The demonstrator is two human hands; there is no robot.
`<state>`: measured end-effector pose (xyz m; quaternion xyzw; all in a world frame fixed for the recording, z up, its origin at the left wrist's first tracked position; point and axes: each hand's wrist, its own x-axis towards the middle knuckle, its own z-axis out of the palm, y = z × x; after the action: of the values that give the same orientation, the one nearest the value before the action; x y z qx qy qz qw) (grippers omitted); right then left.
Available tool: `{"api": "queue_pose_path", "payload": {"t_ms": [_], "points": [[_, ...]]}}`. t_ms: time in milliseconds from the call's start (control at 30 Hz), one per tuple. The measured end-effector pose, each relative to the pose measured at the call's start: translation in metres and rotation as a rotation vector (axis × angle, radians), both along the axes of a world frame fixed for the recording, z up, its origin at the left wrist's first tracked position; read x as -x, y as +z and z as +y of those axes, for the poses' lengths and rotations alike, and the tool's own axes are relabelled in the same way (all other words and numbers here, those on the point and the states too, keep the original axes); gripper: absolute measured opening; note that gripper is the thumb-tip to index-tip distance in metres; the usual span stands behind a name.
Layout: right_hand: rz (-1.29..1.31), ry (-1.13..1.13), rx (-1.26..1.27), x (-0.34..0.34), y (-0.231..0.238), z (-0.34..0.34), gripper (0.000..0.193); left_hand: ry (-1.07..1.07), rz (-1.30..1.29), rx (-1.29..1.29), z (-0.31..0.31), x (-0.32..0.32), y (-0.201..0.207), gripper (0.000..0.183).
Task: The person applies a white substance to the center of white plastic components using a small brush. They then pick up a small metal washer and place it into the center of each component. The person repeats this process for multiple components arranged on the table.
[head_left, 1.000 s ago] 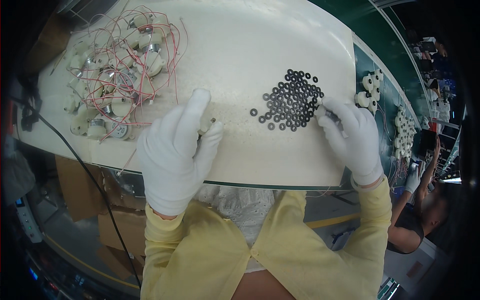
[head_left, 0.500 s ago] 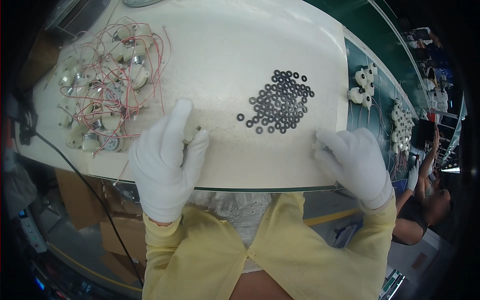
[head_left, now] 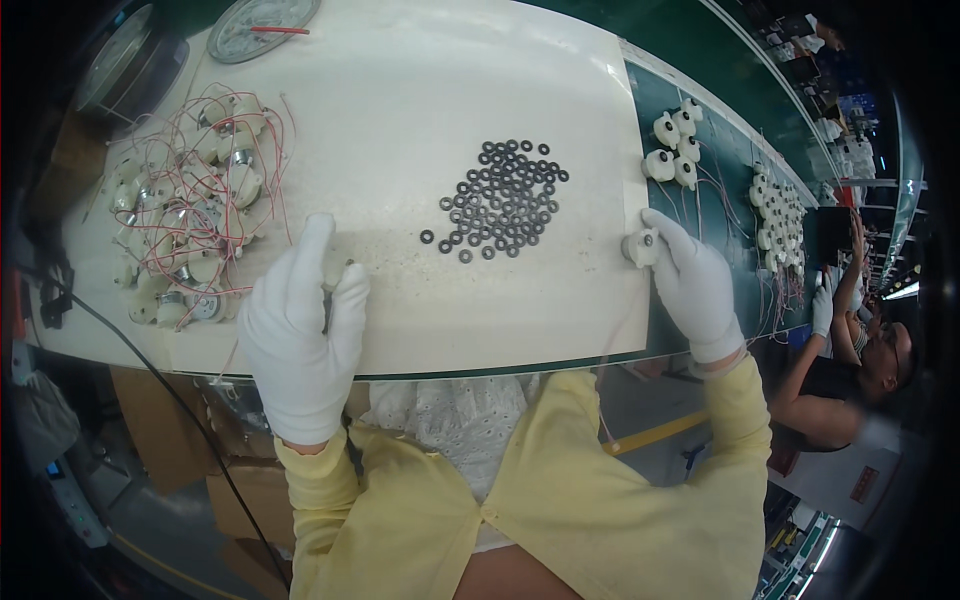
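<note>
My left hand, white-gloved, is closed on a small white motor; its shaft shows between thumb and fingers, but the glove hides most of the body. At the right edge of the white work surface, my right hand, also gloved, pinches another white motor with a dark ring at its middle. Pale wires trail from that one over the front edge. Between my hands lies a loose spread of small black rings. Left of my left hand is a tangled heap of white motors with red and white wires.
Several motors with dark centres stand on the green mat at right, with a larger group beyond. A clear round lid lies at the back left. A black cable crosses the left side. Another person works at far right.
The view has shifted right. My right hand has moved rightward to the white surface's edge, and the motor in its fingers now shows plainly. My left hand keeps its grip.
</note>
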<state>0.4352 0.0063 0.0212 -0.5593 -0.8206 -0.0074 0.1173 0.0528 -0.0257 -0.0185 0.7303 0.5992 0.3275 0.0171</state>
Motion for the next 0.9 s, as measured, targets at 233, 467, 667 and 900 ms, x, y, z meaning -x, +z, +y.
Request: {"api": "queue_pose_path", "payload": {"t_ms": [233,467,667,900], "points": [[-0.051,-0.060,-0.074,0.020,0.035,-0.012,0.036,0.001,-0.008,-0.051,0.001,-0.002,-0.001,0.052],[-0.013,0.027,-0.208,0.028,0.010,-0.001,0.023,0.015,-0.010,0.031,-0.001,-0.004,0.005,0.045],[-0.032,-0.035,-0.228,-0.009,0.007,0.026,0.015,0.008,-0.001,-0.051,0.001,-0.004,0.003,0.050],[0.228,-0.065,-0.198,-0.005,0.040,0.057,0.027,0.009,-0.007,-0.031,0.000,-0.003,0.003,0.050]]}}
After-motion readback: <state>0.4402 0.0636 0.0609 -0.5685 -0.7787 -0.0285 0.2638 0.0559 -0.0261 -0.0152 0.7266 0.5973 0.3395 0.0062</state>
